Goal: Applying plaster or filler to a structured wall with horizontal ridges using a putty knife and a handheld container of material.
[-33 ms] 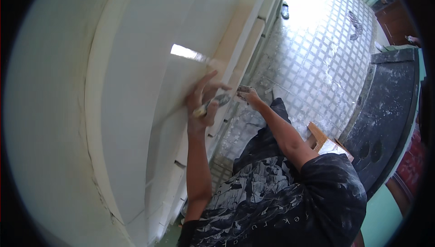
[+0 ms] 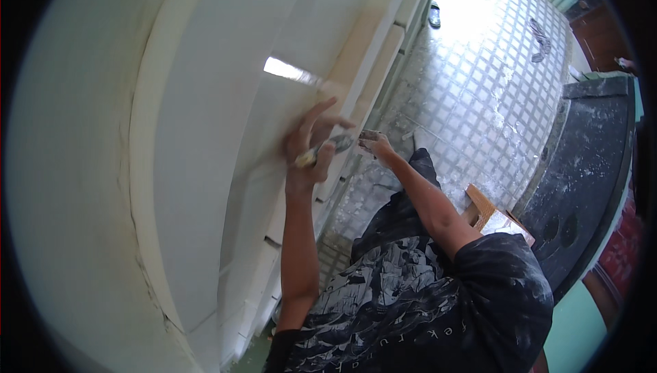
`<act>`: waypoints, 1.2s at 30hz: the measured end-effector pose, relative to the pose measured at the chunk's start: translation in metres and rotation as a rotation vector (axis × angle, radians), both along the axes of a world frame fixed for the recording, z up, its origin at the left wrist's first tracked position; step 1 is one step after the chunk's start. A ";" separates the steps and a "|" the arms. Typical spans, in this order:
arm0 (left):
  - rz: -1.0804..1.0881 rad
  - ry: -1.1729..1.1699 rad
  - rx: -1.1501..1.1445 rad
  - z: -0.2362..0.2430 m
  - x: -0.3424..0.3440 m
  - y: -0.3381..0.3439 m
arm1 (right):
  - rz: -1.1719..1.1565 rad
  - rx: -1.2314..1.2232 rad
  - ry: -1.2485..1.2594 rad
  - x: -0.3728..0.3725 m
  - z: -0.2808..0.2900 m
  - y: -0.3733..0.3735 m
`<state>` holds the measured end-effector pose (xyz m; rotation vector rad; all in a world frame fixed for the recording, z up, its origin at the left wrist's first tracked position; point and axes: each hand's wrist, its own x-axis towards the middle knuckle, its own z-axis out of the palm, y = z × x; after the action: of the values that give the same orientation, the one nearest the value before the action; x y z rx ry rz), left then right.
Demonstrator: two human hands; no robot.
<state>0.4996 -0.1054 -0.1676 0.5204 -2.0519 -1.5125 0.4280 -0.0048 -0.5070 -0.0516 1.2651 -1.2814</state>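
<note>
My left hand (image 2: 308,142) is raised against a pale, smooth panel (image 2: 198,168). A short, stubby grey tool handle with a yellowish end (image 2: 308,159) is gripped between its thumb and palm, while some fingers stretch out along the panel. Blur and the hand hide the tool's working end. Just to the right, my right hand (image 2: 378,148) is closed on a small, flat, brownish piece (image 2: 369,135) smeared with white. It is beside the panel's stepped edge, and its exact kind cannot be made out.
White ledges (image 2: 373,65) step along the panel's right side. A bright strip of light (image 2: 291,70) shows on the panel. Beyond lies a tiled floor (image 2: 472,79) with a dark slipper (image 2: 434,15). A cardboard box (image 2: 482,209) and a dusty black surface (image 2: 582,147) are at the right.
My left hand and its tool have shifted slightly up and to the right, closer to my right hand. The bright strip has shifted the same way. My right hand has hardly moved.
</note>
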 end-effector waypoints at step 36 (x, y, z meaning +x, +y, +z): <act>-0.074 0.087 -0.096 0.012 0.004 0.000 | 0.578 -0.779 1.437 0.073 0.115 0.080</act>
<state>0.5033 -0.1055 -0.1557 0.3385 -2.0846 -1.4433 0.5014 0.0751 -0.3921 -2.0244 1.5523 -1.0614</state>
